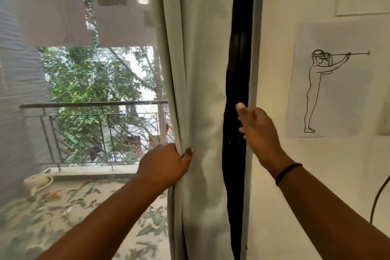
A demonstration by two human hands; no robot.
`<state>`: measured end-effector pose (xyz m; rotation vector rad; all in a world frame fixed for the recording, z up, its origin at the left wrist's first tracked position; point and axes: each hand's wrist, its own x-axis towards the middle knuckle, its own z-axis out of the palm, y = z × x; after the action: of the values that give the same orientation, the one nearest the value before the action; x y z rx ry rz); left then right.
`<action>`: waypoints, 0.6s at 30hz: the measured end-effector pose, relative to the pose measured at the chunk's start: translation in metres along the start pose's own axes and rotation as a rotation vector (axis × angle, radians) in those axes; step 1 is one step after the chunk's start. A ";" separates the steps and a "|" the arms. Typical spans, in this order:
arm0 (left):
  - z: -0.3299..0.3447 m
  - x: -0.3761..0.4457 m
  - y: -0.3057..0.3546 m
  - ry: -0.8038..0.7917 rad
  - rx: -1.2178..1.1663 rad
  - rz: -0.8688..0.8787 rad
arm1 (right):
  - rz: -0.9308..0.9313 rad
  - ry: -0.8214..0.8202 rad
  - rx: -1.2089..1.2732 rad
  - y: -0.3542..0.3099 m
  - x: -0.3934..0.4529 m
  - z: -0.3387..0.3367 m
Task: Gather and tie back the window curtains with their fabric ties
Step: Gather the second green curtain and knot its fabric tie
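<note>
where the pale green curtain (198, 91) hangs bunched in vertical folds at the right side of the window, the left hand (166, 161) grips its left edge, fingers curled behind the cloth and thumb pressed on the front. just right of the curtain runs a dark frame (238, 82), and a narrow strip of the same pale cloth shows beyond it. the right hand (258, 126) is raised at that strip, thumb up against the frame, fingers bent inward; whether they pinch the cloth or hold nothing i cannot tell. a black band (288, 173) circles the right wrist. no tie can be made out among the folds.

left of the curtain, a mesh screen (63, 112) covers the opening; through it show a balcony railing (92, 110), green trees (95, 78) and a leaf-strewn floor. on the white wall (274, 27) to the right hangs a sheet (331, 91) with a line drawing of a standing figure, another sheet above it, and a dark cable (377, 200) lower down.
</note>
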<state>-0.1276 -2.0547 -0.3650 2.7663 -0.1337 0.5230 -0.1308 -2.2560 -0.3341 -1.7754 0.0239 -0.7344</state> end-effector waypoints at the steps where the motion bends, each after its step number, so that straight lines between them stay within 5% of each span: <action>1: 0.001 -0.004 0.008 0.044 0.066 -0.016 | -0.048 -0.082 0.002 -0.006 -0.014 0.005; 4: 0.004 -0.018 0.030 0.127 0.160 -0.025 | -0.105 -0.321 -0.100 -0.019 -0.046 0.025; 9: 0.015 -0.049 0.053 0.069 0.243 -0.049 | -0.183 -0.306 -0.291 -0.016 -0.037 0.046; 15: 0.014 -0.079 0.036 0.073 -0.162 -0.021 | -0.172 -0.270 0.021 0.008 -0.031 0.032; 18: 0.013 -0.091 0.034 0.144 -0.340 0.072 | -0.343 -0.152 0.119 0.027 -0.051 0.032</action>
<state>-0.2126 -2.0885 -0.3994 2.3928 -0.2633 0.6506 -0.1467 -2.2190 -0.3863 -1.7344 -0.4276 -0.8235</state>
